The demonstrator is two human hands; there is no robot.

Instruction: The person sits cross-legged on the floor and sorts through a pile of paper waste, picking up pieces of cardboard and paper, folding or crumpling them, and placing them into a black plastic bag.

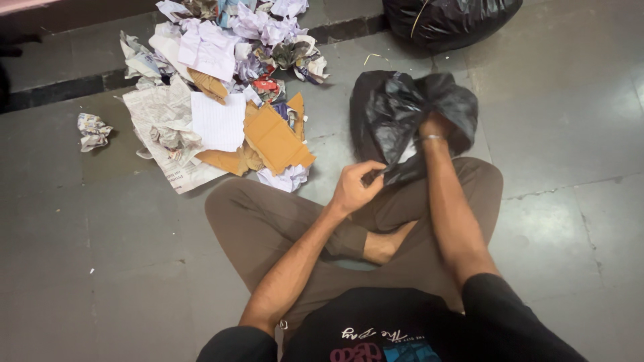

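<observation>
— Grey stone floor tiles [100,221] spread all round, with a dark step running along the far edge. What is the person sitting cross-legged on them handling?

— A crumpled black plastic bag [392,110], standing slumped on the floor just past the crossed legs. The left hand [354,188] has its fingers [372,167] pinched shut on the near edge of the bag's mouth, thumb against forefinger, plastic caught between them.

— And the right hand [435,126]?

— Pushed wrist-deep into the bag's opening, a thin metal bangle [431,138] showing at the wrist. Its fingers are buried in the plastic, so I cannot tell whether they are spread or curled round anything.

— Which way does the bag lie from the fingers?

— Straight ahead of the left fingers and a little to their right; its long axis runs away from the body, mouth toward the person. Both hands touch it, the right one deeper in.

— Anything else close by?

— A heap of crumpled paper, newspaper and torn brown cardboard [221,94] lies to the left of the left fingers, well apart from them, nearer that hand than the other. A single crumpled paper ball [92,131] sits farther left, and a second, full black bag [449,20] rests beyond the right hand.
</observation>
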